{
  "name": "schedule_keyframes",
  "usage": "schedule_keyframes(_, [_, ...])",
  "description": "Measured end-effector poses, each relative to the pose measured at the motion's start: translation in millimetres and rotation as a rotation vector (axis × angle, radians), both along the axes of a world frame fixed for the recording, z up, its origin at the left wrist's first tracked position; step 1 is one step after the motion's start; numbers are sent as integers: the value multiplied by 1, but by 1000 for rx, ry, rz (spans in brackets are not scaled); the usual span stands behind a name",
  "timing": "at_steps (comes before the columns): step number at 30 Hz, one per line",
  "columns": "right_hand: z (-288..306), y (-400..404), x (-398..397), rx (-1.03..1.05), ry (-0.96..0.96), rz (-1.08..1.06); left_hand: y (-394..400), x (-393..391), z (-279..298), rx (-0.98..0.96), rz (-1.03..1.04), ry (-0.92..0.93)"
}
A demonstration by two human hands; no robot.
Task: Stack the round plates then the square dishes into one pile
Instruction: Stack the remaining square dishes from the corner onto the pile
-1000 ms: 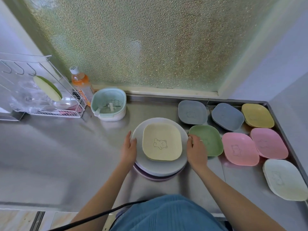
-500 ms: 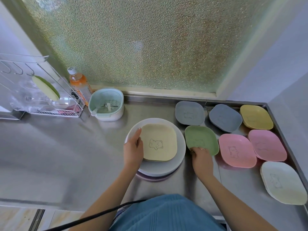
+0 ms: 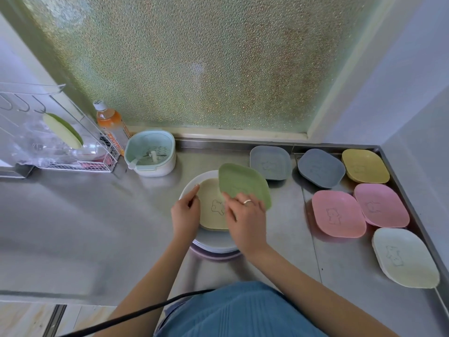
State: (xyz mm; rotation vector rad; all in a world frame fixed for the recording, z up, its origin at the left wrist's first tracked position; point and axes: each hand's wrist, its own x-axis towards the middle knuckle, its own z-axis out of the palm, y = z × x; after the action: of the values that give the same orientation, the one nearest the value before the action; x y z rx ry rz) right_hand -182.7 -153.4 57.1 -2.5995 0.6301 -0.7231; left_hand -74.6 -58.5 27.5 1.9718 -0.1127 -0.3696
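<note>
Holding a green square dish point(image 3: 244, 183) tilted above the pile, the right hand point(image 3: 245, 218) grips its near edge, a ring on one finger, while the left hand point(image 3: 185, 212) rests curled fingers on the rim of the white round plate point(image 3: 192, 187) topping the stack of round plates point(image 3: 216, 249). A pale yellow square dish point(image 3: 211, 207) already lies on that stack, a bear outline drawn in its middle; the green dish overlaps its far right corner.

No brand name can be read. The orange bottle point(image 3: 109, 122) with a white cap, standing far left of the stack by the window, carries a label too blurred to make out. Bear outlines also mark several of the dishes waiting to the right of the stack on the steel tabletop point(image 3: 85, 227): a grey dish point(image 3: 271, 162) nearest, a darker grey dish point(image 3: 320, 167) and a mustard dish point(image 3: 364, 165) beyond it, two pink dishes point(image 3: 337, 214) point(image 3: 380, 205) in front of those, and a pale mint dish point(image 3: 404, 257) nearest the wall.

Left of the stack sits a mint strainer bowl point(image 3: 150, 154), and further left a wire rack point(image 3: 73, 152) holding a green-edged item and clear plastic. A frosted glass window point(image 3: 194, 62) rises behind. A black cable point(image 3: 136, 312) crosses the left forearm, above blue clothing point(image 3: 238, 312).
</note>
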Motion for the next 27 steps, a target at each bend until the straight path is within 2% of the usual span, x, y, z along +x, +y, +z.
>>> schedule_keyframes(5, [-4, 19, 9, 136, 100, 301, 4, 6, 6, -70, -32, 63])
schedule_keyframes(7, [-4, 23, 13, 190, 176, 359, 5, 8, 8, -76, -10, 101])
schedule_keyframes(12, [-10, 24, 17, 222, 298, 382, 6, 10, 10, -142, 50, 202])
schedule_keyframes(21, [-17, 4, 18, 298, 480, 435, 1, 9, 7, -112, 2, 109])
schedule_keyframes(24, [-15, 1, 20, 393, 388, 459, -1, 10, 6, -159, 43, 125])
schedule_keyframes(27, [-9, -20, 21, 454, 115, 343, -2, 13, 5, -186, 76, 152])
